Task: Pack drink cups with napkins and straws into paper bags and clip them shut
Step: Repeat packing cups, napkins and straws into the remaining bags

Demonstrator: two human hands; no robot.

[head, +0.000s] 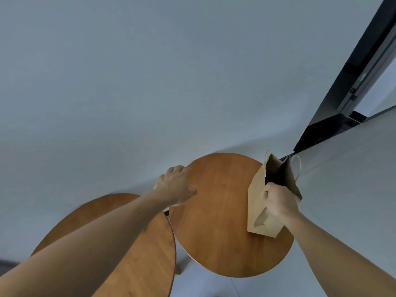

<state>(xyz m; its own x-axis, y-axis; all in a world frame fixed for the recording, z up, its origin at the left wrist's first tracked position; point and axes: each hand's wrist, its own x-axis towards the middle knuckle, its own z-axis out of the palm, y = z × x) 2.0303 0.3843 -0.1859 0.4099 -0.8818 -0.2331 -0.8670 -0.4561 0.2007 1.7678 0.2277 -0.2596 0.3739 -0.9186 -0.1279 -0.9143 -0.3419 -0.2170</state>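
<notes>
— Where does the paper bag [257, 211] stand?
— On the round wooden table [225, 243], mouth open. The right hand [278, 202] grips its near rim, and the base sits below the grip, near the table's edge.
— And the left hand [174, 185]?
— Well left of the grip, fingers curled over the table's rim.
— What is the risk?
— Pulling on the rim could tip or tear the bag. No writing shows on it.

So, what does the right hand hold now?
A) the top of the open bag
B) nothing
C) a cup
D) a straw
A: the right hand grips the rim of the open bag, which stands on the table; no cup or straw is in view.
</notes>
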